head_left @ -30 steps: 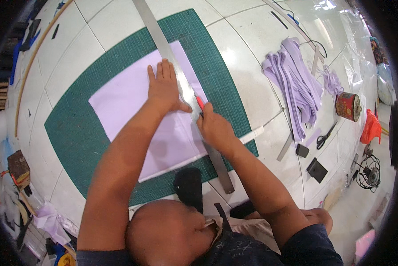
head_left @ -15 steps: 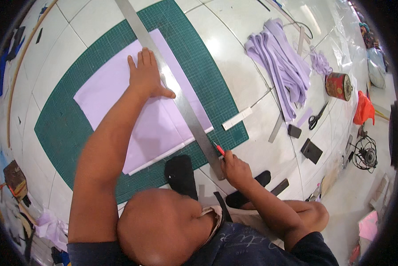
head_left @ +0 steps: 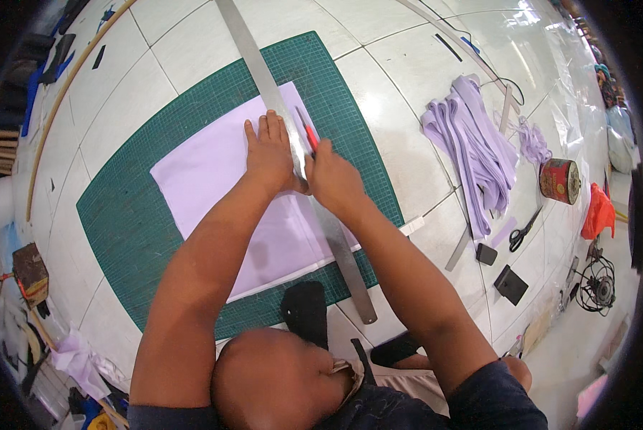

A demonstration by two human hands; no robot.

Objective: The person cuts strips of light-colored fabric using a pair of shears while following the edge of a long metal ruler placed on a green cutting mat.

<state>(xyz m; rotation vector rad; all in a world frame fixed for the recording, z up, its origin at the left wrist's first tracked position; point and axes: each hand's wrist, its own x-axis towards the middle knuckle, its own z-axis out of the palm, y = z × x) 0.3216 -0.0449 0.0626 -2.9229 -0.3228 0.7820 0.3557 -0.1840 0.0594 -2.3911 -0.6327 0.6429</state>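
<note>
A stack of pale lilac cloth [head_left: 205, 168] lies flat on a green gridded cutting mat [head_left: 124, 233]. Across its right part runs a long steel ruler [head_left: 248, 44], whose near end reaches past the mat onto the floor. My left hand [head_left: 270, 156] lies flat on the cloth, fingers apart, its thumb side pressing the ruler. Close beside it, my right hand [head_left: 333, 179] grips a red-handled craft knife [head_left: 310, 136]. The blade points away from me, along the ruler's right edge near the cloth's far right corner. Whether it touches the cloth, I cannot tell.
Folded lilac strips [head_left: 472, 147] lie on the tiled floor to the right, with black scissors [head_left: 525, 231], a red tin [head_left: 559, 180] and small black blocks [head_left: 510, 284] nearby. A white strip [head_left: 412, 226] crosses the mat's right edge. My dark-socked foot [head_left: 305, 312] rests by its near edge.
My right hand has moved the knife away from me, from the ruler's near end to beside my left hand. The left hand still presses in place; the whole view has shifted slightly.
</note>
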